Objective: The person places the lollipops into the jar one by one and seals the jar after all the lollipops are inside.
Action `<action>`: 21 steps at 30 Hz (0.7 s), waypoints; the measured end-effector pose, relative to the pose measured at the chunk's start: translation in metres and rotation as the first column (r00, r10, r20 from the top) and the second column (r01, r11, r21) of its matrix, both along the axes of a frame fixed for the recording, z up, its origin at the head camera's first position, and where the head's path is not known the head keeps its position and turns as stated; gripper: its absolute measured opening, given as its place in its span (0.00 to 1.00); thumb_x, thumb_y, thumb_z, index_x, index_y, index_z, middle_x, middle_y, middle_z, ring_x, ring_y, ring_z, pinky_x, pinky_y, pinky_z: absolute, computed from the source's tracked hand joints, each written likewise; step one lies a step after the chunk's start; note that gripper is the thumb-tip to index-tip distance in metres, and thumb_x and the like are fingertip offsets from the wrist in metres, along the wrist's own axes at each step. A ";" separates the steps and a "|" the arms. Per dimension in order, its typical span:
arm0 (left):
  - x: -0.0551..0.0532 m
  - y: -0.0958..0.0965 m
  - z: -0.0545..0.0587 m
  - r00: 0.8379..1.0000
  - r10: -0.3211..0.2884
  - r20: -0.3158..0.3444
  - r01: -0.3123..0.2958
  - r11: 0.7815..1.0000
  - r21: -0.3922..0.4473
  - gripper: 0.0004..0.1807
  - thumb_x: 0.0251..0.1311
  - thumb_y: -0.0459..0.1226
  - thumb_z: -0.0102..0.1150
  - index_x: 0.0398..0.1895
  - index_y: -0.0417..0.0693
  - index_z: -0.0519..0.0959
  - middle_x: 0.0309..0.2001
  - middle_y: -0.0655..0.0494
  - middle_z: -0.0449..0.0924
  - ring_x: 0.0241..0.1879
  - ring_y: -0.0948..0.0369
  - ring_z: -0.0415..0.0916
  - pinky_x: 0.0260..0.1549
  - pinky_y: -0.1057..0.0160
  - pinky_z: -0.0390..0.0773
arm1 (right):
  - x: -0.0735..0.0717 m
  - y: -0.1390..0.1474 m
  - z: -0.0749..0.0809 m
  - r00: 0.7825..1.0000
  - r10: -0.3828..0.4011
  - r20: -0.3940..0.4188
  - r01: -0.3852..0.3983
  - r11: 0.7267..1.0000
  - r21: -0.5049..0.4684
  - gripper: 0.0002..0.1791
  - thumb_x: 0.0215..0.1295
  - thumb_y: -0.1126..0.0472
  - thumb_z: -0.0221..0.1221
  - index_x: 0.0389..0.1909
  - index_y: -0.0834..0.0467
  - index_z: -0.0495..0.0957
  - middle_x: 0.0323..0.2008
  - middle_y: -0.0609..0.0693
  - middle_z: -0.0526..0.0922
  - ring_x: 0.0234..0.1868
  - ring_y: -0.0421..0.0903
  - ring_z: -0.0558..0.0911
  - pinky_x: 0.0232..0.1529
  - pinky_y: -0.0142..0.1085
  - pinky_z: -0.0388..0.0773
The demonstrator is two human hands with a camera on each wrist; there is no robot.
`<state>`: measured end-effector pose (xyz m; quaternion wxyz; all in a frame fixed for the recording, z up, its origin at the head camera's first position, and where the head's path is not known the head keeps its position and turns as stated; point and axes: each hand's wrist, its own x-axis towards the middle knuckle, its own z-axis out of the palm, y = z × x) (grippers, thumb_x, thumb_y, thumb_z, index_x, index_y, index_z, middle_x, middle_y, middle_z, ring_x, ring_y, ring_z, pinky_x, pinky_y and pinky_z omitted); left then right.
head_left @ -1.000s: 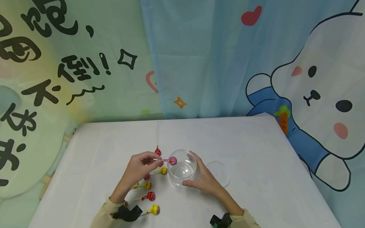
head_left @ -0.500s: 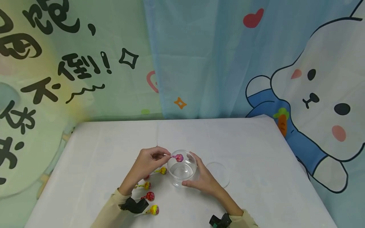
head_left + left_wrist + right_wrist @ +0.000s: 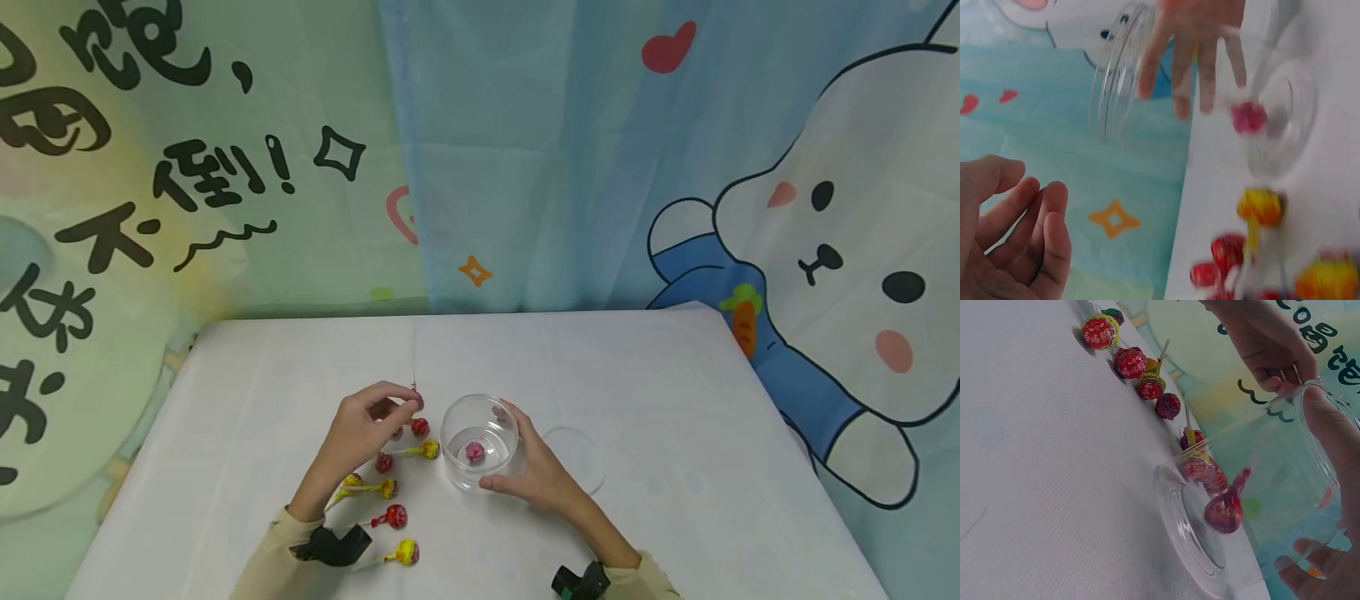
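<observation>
A clear, round jar [image 3: 457,475] stands upright on the table. My right hand [image 3: 536,471] grips its right side, the thumb towards the front and the fingers round the far side. Inside, near the bottom, is a pink lollipop [image 3: 475,452]; the right wrist view shows this wrapped lollipop [image 3: 1224,514] with its stick pointing up. Left of the jar hovers my left hand [image 3: 367,427], its fingers loosely bent. In the left wrist view that hand [image 3: 1022,240] holds nothing. Below and beside it lie several wrapped lollipops, among them a red one [image 3: 420,427] and a yellow one [image 3: 431,449].
More lollipops run towards the front edge, including a red one [image 3: 396,517] and a yellow one [image 3: 407,552]. A clear round disc, perhaps a lid [image 3: 601,457], lies right of the jar. Behind the white table [image 3: 675,400] hangs a printed curtain [image 3: 525,167].
My left hand carried the pink lollipop over the jar and let it go; it now lies inside. The empty hand has moved back left. The right hand and jar stayed put.
</observation>
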<state>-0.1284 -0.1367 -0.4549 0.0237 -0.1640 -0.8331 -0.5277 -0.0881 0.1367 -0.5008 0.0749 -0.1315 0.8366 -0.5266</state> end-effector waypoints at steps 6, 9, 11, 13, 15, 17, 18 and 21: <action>0.009 -0.033 -0.008 0.995 0.098 -0.011 -0.099 0.993 -0.069 0.07 0.63 0.41 0.62 0.41 0.52 0.83 0.36 0.54 0.85 0.29 0.60 0.81 0.28 0.69 0.77 | 0.001 0.001 0.000 1.000 -0.001 0.004 0.001 1.000 -0.011 0.58 0.46 0.56 0.75 0.75 0.51 0.48 0.73 0.57 0.61 0.74 0.61 0.58 0.68 0.68 0.51; 0.012 -0.048 -0.011 0.990 0.141 0.006 -0.140 0.986 -0.090 0.07 0.63 0.41 0.62 0.41 0.51 0.83 0.36 0.51 0.86 0.30 0.56 0.83 0.28 0.69 0.77 | 0.001 0.001 0.001 1.000 -0.003 0.008 0.003 1.000 -0.004 0.58 0.46 0.56 0.74 0.75 0.50 0.48 0.73 0.57 0.60 0.75 0.61 0.57 0.68 0.68 0.50; 0.014 -0.058 -0.014 0.986 0.167 0.019 -0.165 0.982 -0.098 0.08 0.63 0.41 0.62 0.42 0.50 0.83 0.36 0.50 0.86 0.31 0.57 0.83 0.28 0.69 0.77 | 0.000 0.001 0.001 1.000 -0.003 0.008 0.003 1.000 0.004 0.59 0.47 0.55 0.74 0.75 0.50 0.47 0.74 0.57 0.59 0.75 0.62 0.56 0.68 0.68 0.49; 0.017 -0.064 -0.014 0.981 0.192 0.028 -0.188 0.976 -0.113 0.08 0.64 0.39 0.61 0.43 0.47 0.83 0.37 0.47 0.86 0.30 0.63 0.83 0.27 0.70 0.76 | 0.000 0.001 0.002 1.000 -0.005 0.015 0.005 1.000 0.012 0.59 0.47 0.55 0.74 0.75 0.49 0.47 0.74 0.57 0.58 0.75 0.62 0.56 0.68 0.68 0.49; 0.017 -0.071 -0.017 0.976 0.213 0.033 -0.208 0.970 -0.130 0.09 0.64 0.40 0.61 0.43 0.46 0.83 0.37 0.47 0.86 0.30 0.63 0.83 0.27 0.70 0.76 | 0.000 0.002 0.002 1.000 -0.004 0.012 0.003 1.000 0.015 0.59 0.47 0.55 0.74 0.75 0.50 0.47 0.74 0.57 0.59 0.75 0.62 0.56 0.68 0.69 0.49; 0.017 -0.075 -0.021 0.973 0.226 0.038 -0.218 0.964 -0.152 0.10 0.64 0.39 0.61 0.43 0.45 0.83 0.37 0.47 0.86 0.31 0.62 0.83 0.27 0.70 0.75 | 0.000 0.001 0.002 1.000 -0.006 0.016 0.005 1.000 0.012 0.59 0.47 0.56 0.74 0.75 0.50 0.47 0.74 0.56 0.59 0.75 0.62 0.56 0.68 0.69 0.49; 0.016 -0.077 -0.022 0.972 0.231 0.043 -0.221 0.961 -0.165 0.10 0.64 0.39 0.61 0.43 0.44 0.83 0.37 0.47 0.86 0.31 0.60 0.83 0.27 0.70 0.75 | 0.000 0.001 0.001 1.000 -0.007 0.017 0.007 1.000 0.010 0.59 0.47 0.56 0.74 0.75 0.50 0.47 0.74 0.56 0.59 0.75 0.62 0.56 0.68 0.69 0.49; 0.013 -0.082 -0.031 0.971 0.231 0.066 -0.215 0.958 -0.192 0.10 0.63 0.40 0.62 0.43 0.44 0.83 0.37 0.47 0.86 0.32 0.52 0.83 0.26 0.69 0.75 | 0.001 0.001 0.000 1.000 -0.003 0.020 0.004 1.000 -0.006 0.58 0.47 0.56 0.74 0.75 0.50 0.47 0.74 0.56 0.59 0.75 0.62 0.56 0.68 0.69 0.48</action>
